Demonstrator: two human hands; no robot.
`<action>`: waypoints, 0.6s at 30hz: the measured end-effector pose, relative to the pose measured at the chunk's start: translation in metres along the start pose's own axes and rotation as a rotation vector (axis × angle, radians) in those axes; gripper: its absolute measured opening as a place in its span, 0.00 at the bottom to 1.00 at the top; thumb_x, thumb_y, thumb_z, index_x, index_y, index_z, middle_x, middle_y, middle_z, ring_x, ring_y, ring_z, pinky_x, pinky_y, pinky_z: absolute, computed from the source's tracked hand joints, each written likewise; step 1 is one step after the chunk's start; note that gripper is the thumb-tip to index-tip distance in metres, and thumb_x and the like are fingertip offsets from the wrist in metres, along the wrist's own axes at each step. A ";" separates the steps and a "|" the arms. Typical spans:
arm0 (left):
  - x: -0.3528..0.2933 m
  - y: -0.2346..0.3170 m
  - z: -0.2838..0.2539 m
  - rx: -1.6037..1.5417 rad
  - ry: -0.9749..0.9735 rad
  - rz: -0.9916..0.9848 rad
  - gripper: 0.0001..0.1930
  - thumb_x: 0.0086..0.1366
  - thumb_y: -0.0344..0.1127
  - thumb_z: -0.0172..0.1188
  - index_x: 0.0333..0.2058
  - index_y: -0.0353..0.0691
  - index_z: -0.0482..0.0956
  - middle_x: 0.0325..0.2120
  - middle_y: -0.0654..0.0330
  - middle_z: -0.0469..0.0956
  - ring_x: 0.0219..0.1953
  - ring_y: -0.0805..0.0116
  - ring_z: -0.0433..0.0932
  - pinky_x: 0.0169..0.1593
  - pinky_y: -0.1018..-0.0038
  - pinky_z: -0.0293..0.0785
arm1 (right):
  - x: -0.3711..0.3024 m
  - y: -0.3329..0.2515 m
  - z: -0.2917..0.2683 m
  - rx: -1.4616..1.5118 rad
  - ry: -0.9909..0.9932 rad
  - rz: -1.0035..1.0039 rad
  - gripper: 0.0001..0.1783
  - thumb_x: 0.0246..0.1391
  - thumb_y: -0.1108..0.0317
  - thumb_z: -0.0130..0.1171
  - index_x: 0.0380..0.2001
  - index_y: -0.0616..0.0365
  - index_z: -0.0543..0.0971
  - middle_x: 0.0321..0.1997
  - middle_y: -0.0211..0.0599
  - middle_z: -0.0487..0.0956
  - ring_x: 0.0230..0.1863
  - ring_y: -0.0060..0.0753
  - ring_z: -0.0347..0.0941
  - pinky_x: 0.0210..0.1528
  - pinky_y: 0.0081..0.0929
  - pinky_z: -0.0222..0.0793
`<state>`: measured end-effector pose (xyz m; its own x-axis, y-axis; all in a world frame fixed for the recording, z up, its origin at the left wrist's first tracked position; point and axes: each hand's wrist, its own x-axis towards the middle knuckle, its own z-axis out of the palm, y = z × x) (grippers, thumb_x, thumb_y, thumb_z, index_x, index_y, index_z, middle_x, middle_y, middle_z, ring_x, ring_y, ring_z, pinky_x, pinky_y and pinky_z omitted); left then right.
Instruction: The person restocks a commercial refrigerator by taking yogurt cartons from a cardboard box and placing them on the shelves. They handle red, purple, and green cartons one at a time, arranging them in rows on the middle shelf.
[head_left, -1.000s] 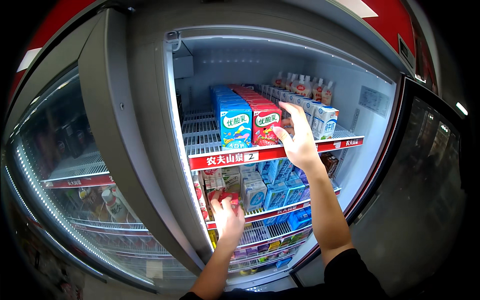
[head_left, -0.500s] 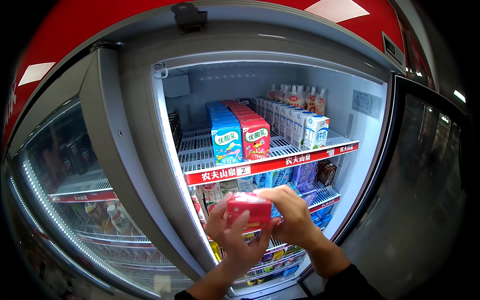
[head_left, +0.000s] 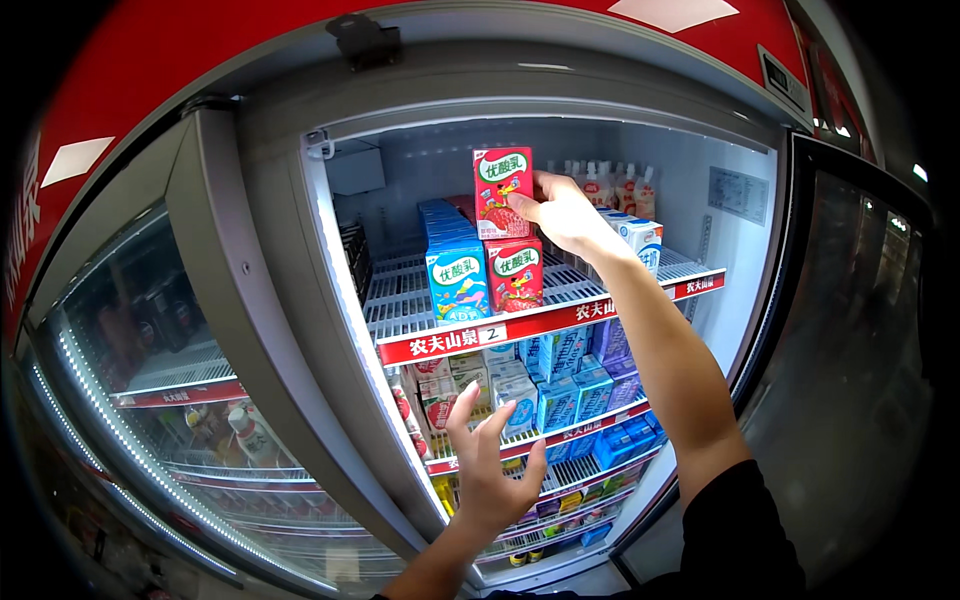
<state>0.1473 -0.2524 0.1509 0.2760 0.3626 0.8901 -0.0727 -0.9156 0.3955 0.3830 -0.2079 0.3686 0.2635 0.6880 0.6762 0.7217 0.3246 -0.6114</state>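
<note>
My right hand (head_left: 566, 212) grips a red drink carton (head_left: 503, 194) by its right side. The carton is upright, just above the front red carton (head_left: 515, 276) of a row on the top shelf; whether it rests on that one I cannot tell. Left of this row runs a row of blue drink cartons (head_left: 457, 284). Lower down, my left hand (head_left: 494, 462) holds nothing, its fingers spread in front of the second shelf, where white and blue cartons (head_left: 558, 403) stand.
White milk cartons (head_left: 638, 240) and pouches with spouts (head_left: 627, 188) stand at the right of the top shelf. A red label strip (head_left: 555, 328) edges that shelf. The cooler's dark door (head_left: 800, 350) is swung out at right; a glass door (head_left: 160, 330) covers the left section.
My right hand has raised the red carton from in front of the second shelf to above the top shelf's red row. My left hand has let go of it and moved slightly down.
</note>
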 end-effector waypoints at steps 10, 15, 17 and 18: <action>-0.025 -0.024 -0.001 0.041 -0.108 -0.110 0.24 0.54 0.29 0.68 0.51 0.36 0.73 0.61 0.41 0.58 0.62 0.45 0.65 0.63 0.54 0.64 | 0.012 0.012 0.012 -0.083 0.004 0.063 0.27 0.66 0.55 0.54 0.56 0.68 0.72 0.53 0.55 0.80 0.55 0.46 0.78 0.57 0.34 0.70; -0.029 -0.027 0.014 -0.007 -0.178 -0.146 0.23 0.54 0.30 0.68 0.50 0.35 0.75 0.60 0.42 0.60 0.61 0.46 0.66 0.62 0.55 0.65 | 0.013 0.020 0.014 -0.072 0.027 0.051 0.28 0.66 0.54 0.54 0.57 0.68 0.71 0.53 0.53 0.80 0.54 0.43 0.79 0.57 0.33 0.71; -0.035 -0.031 0.019 -0.023 -0.209 -0.148 0.23 0.55 0.30 0.68 0.50 0.35 0.75 0.60 0.42 0.60 0.61 0.45 0.66 0.62 0.55 0.66 | 0.011 0.017 0.012 -0.005 0.005 0.060 0.29 0.66 0.53 0.55 0.58 0.69 0.71 0.53 0.53 0.80 0.54 0.42 0.79 0.57 0.33 0.71; -0.038 -0.033 0.021 -0.038 -0.220 -0.154 0.23 0.55 0.30 0.68 0.50 0.35 0.75 0.60 0.41 0.60 0.61 0.45 0.66 0.62 0.55 0.66 | 0.009 0.014 0.009 0.029 -0.016 0.055 0.32 0.64 0.53 0.57 0.60 0.70 0.69 0.54 0.54 0.80 0.54 0.41 0.78 0.57 0.32 0.71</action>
<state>0.1596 -0.2398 0.0988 0.4880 0.4471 0.7496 -0.0482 -0.8437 0.5346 0.3898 -0.1912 0.3619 0.2919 0.7157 0.6344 0.6876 0.3040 -0.6594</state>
